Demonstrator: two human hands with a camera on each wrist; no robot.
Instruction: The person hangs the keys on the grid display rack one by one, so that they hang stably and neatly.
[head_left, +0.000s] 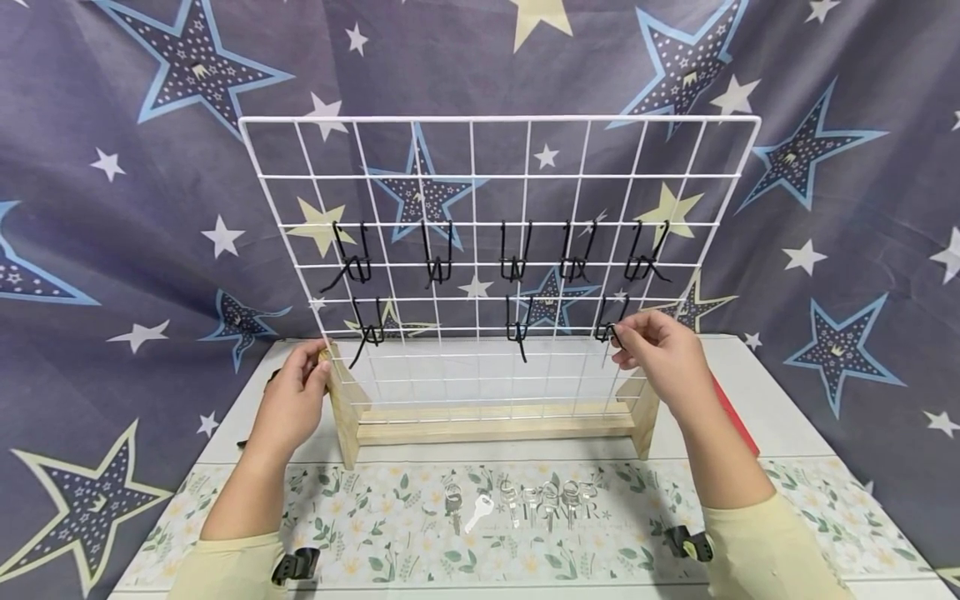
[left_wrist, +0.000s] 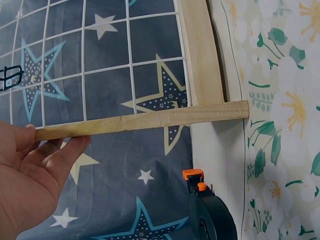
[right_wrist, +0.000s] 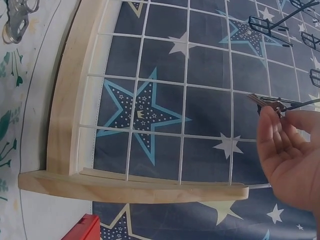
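Note:
A white wire grid panel stands upright in a wooden stand. Black wire hooks hang on it in two rows. At the left side, my left hand grips the upper end of the stand's wooden side piece between thumb and fingers. My right hand is at the right end of the lower row, where its thumb and fingertips pinch a black hook. In the right wrist view, these fingertips partly cover that hook.
Several keys with rings and a whitish key lie on a floral mat before the stand. A red object lies at the right. Behind the stand's left side sits a black, orange-trimmed object. A starry curtain hangs behind.

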